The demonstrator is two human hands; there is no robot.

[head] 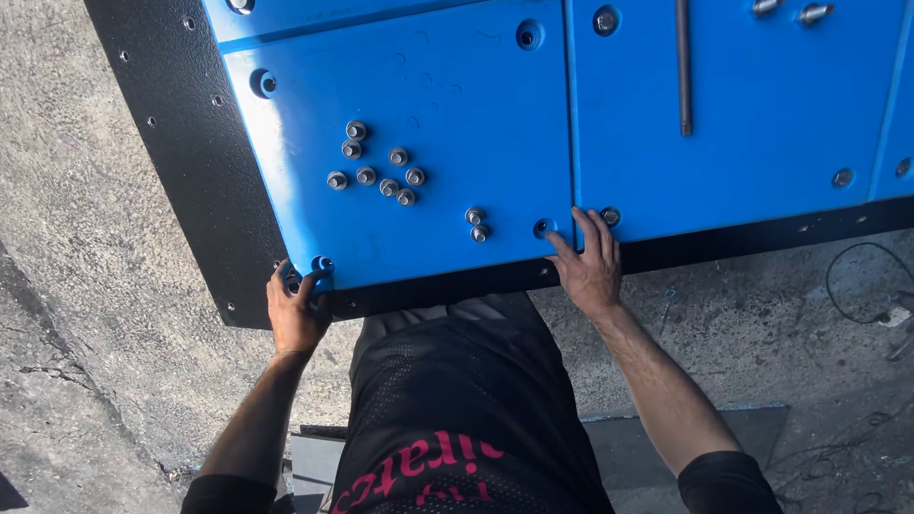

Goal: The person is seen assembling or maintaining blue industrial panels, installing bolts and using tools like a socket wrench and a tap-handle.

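Observation:
A large blue panel (419,114) lies on a black base plate (181,143) in front of me. My left hand (295,309) grips the panel's near left corner, fingers curled over the edge by a recessed hole (323,264). My right hand (590,266) rests flat on the near edge where this panel meets a second blue panel (762,105), fingers spread next to a hole (543,227). Several loose steel bolts (376,167) stand on the panel, and two more bolts (477,224) sit nearer my right hand.
A long steel rod (683,67) lies on the second panel, with bolts (790,9) at its far edge. Rough concrete ground (76,286) surrounds the plate. A cable (857,276) loops on the ground at right. A grey slab (666,438) lies behind my legs.

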